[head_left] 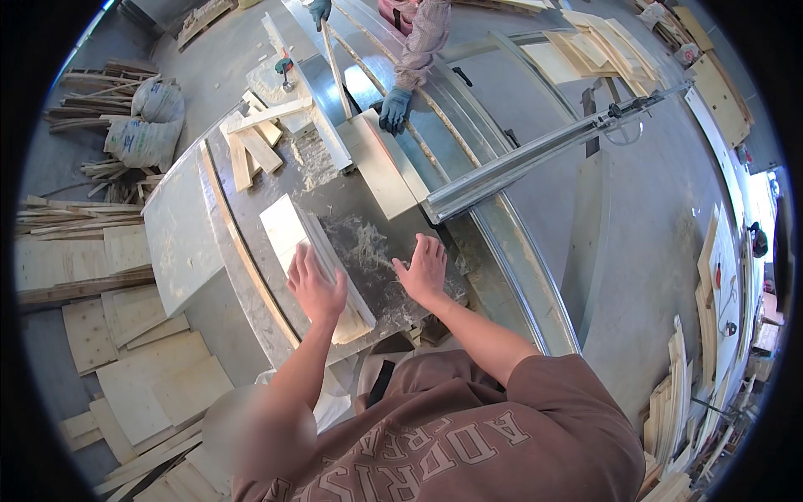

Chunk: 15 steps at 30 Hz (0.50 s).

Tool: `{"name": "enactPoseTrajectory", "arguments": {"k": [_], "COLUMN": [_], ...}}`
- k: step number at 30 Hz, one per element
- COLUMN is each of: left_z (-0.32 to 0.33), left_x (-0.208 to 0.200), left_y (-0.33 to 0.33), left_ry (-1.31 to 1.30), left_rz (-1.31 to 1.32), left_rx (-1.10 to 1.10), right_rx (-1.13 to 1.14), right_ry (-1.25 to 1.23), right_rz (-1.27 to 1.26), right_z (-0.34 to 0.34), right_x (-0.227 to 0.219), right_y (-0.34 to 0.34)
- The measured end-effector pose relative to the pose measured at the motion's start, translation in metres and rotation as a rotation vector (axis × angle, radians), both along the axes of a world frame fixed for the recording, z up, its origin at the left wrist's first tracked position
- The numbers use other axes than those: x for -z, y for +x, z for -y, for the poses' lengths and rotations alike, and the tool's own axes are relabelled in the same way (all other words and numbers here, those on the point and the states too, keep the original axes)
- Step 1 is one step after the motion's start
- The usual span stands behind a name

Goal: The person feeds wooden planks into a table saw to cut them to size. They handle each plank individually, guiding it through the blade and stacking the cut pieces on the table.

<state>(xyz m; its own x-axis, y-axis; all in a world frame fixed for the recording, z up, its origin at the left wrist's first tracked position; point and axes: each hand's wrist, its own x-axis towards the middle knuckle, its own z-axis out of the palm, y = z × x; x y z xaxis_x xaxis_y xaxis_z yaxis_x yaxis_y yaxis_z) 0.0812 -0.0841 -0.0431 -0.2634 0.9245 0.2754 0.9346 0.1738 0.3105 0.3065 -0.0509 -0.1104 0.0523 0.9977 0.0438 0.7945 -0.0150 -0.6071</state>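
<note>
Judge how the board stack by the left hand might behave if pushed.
The board stack looks stiff, its edges running straight. Pushed, it could shear into layers, since no strap shows around it. It might slide fairly easily over the table, where loose sawdust lies.

The stack (286,226) at nine o'clock is smooth, matt wood. The rail (519,167) at two o'clock is shiny metal.

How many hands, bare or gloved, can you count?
4: the wearer's left hand by stacked boards, right hand above the dusty table; a co-worker's upper gloved hand at the top edge, lower gloved hand at pale boards.
</note>
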Motion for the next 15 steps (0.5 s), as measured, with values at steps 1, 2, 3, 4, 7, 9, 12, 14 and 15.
{"name": "enactPoseTrajectory", "arguments": {"k": [1, 2, 3, 4, 7, 9, 12, 14, 15], "left_z": [-0.001, -0.0008, -0.0005, -0.0003, -0.0006, -0.0032, -0.003, -0.0031, -0.004], "left_x": [0.0009, 0.0009, 0.0009, 0.0008, -0.0004, 0.0018, 0.0043, 0.0054, 0.0059], "left_y": [-0.0005, -0.0004, 0.0, 0.0005, 0.0011, 0.0005, -0.0006, -0.0011, -0.0012], "left_ry": [0.005, 0.003, 0.002, 0.0, -0.009, -0.013, -0.01, -0.003, 0.002], "left_rz": [0.001, 0.002, 0.002, 0.003, 0.002, -0.007, -0.008, -0.007, -0.008], "left_rx": [0.0, -0.001, -0.002, -0.004, -0.008, -0.015, -0.015, -0.01, -0.008], "right_rx": [-0.001, -0.002, -0.003, 0.0, 0.005, 0.011, 0.011, 0.011, 0.012], "right_ry": [0.014, 0.028, 0.042, 0.046, 0.053, 0.053, 0.062, 0.055, 0.052], "right_rz": [0.012, 0.025, 0.037, 0.039, 0.047, 0.054, 0.057, 0.053, 0.05], "right_z": [-0.0008, -0.0002, 0.0004, 0.0011, 0.0012, -0.0008, -0.001, -0.002, -0.0032], "right_x": [0.0004, 0.0009, 0.0015, 0.002, 0.0033, 0.004, 0.0037, 0.0038, 0.0042], "right_y": [-0.0005, -0.0005, -0.0006, -0.0006, -0.001, -0.0013, -0.0009, -0.0008, -0.0009]}}
